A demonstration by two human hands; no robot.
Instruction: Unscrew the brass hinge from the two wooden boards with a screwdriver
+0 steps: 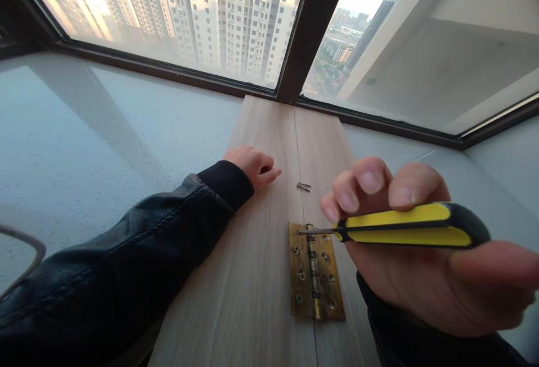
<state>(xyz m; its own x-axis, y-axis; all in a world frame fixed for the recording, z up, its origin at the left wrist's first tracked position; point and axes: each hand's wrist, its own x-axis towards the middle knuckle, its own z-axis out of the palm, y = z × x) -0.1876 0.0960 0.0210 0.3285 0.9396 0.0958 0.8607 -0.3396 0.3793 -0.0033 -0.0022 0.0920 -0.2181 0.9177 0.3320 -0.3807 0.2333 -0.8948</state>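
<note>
My right hand (404, 277) holds a yellow and black screwdriver (404, 225) almost level, its fingers loosely about the handle and the thumb apart. The screwdriver's tip reaches the top left screw hole of a worn brass hinge (305, 285). Screw heads show in other holes of that hinge, which lies opened flat across the seam of two wooden boards (236, 277). On the boards, beyond the hinge, lie several small loose screws (303, 186). My left hand (252, 168) rests to the left of these screws, fingers curled in, with nothing visible in it.
The boards run up to a dark window frame (290, 36), with tall buildings outside the glass. A pale speckled sill (138, 114) spreads on both sides of them. A thin curved cord-like thing (31, 249) is at the left edge.
</note>
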